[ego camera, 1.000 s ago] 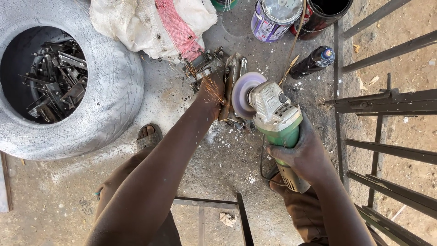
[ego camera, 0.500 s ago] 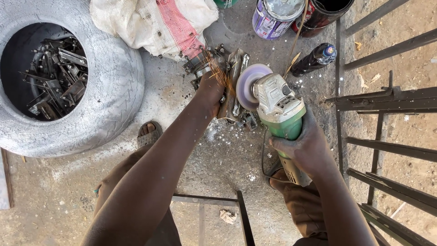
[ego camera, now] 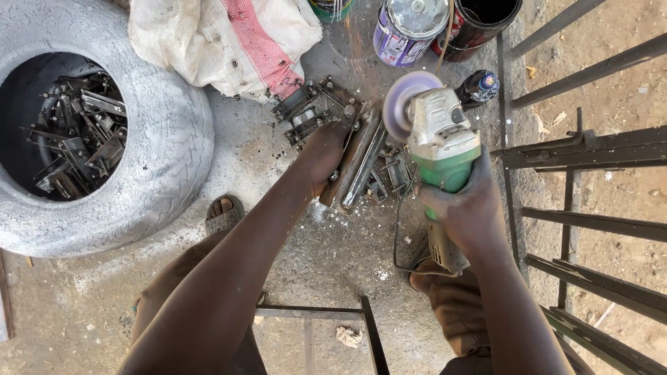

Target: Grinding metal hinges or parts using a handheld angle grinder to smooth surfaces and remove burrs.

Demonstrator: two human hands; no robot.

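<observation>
My right hand (ego camera: 464, 208) grips the body of a green and grey angle grinder (ego camera: 439, 142), whose spinning disc (ego camera: 404, 104) touches a long metal piece (ego camera: 363, 161) on the ground and throws sparks upward. My left hand (ego camera: 321, 151) presses down on that metal piece, just left of the disc. Small metal brackets (ego camera: 310, 111) lie in a heap beyond my left hand.
A whitened old tyre (ego camera: 167, 153) at the left holds several scrap metal parts (ego camera: 80, 142). A white and red sack (ego camera: 222, 42) lies at the top. Paint tins (ego camera: 406, 28), a dark tin (ego camera: 483, 17) and a spray can (ego camera: 479, 87) stand behind. A metal grille (ego camera: 590, 160) lies at the right.
The grinder has shifted up and slightly right along the metal piece, and sparks now fly from the disc. My left hand stays on the piece.
</observation>
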